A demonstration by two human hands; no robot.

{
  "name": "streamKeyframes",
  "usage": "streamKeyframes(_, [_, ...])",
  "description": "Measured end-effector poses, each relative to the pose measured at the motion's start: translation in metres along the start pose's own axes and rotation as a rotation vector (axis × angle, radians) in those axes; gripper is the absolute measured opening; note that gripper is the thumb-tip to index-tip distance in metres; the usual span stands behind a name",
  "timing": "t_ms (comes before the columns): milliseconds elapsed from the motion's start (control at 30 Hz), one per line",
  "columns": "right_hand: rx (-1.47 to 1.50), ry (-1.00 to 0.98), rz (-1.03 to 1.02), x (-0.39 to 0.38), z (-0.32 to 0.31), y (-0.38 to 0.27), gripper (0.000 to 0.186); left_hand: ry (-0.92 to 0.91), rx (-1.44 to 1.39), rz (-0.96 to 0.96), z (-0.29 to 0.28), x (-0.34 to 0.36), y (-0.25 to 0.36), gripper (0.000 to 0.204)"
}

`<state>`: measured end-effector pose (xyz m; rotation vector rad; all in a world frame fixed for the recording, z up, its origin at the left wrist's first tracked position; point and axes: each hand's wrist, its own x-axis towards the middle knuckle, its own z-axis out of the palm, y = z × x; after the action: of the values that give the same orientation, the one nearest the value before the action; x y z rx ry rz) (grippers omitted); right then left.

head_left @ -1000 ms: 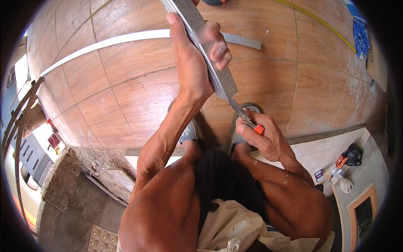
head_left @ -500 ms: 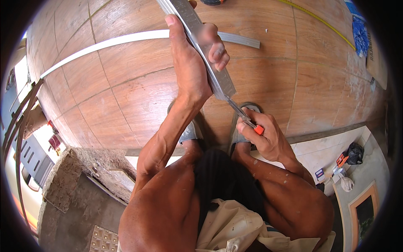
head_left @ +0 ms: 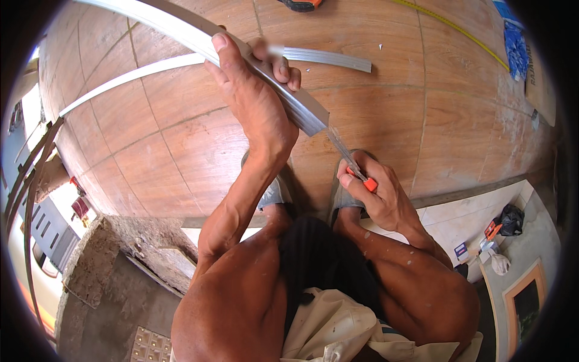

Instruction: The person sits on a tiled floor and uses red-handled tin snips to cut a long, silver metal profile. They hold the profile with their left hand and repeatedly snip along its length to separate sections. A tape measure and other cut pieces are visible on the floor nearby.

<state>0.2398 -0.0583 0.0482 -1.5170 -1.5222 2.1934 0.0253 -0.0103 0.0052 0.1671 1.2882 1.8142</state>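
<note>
Across the upper left of the frame, running down to the centre, one long silver metal channel profile is held off the floor, its cut end angled toward the lower right. One left hand is clamped around it, thumb along the near face and fingers curled over the far side.

Right of centre, one right hand is closed around one grey metal hand tool with orange-red handle ends. Two orange-red ends are visible. The blades point up and left, close to the channel's end; contact cannot be determined.

Beneath lies one wood-look tiled floor. Items counted on it: one second silver metal strip, lying behind the left hand from mid-left to upper centre; two small white scraps, one at upper right of centre and one just below the strip; one yellow measuring tape extended at upper right; one black-and-orange object, partly cropped at the top edge; one crumpled blue plastic piece at the right rim, beside one brown cardboard piece.
</note>
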Motion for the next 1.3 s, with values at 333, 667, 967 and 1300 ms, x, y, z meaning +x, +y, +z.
streamKeyframes(333, [-0.105, 0.081, -0.087, 0.004, 0.003, -0.005, 0.022, 0.101, 0.006, 0.133, 0.007, -0.01, 0.001, 0.043])
streamKeyframes(667, [-0.158, 0.092, -0.063, 0.005, 0.0, -0.003, 0.024, 0.112, 0.068, 0.167, 0.008, -0.013, 0.002, 0.045])
streamKeyframes(967, [-0.14, 0.083, -0.091, 0.009, 0.002, -0.002, 0.024, 0.137, 0.082, 0.146, 0.011, -0.017, 0.002, 0.047])
streamKeyframes(1300, [-0.126, 0.085, -0.062, 0.01, 0.001, -0.001, 0.027, 0.147, 0.086, 0.152, 0.008, -0.015, 0.001, 0.044])
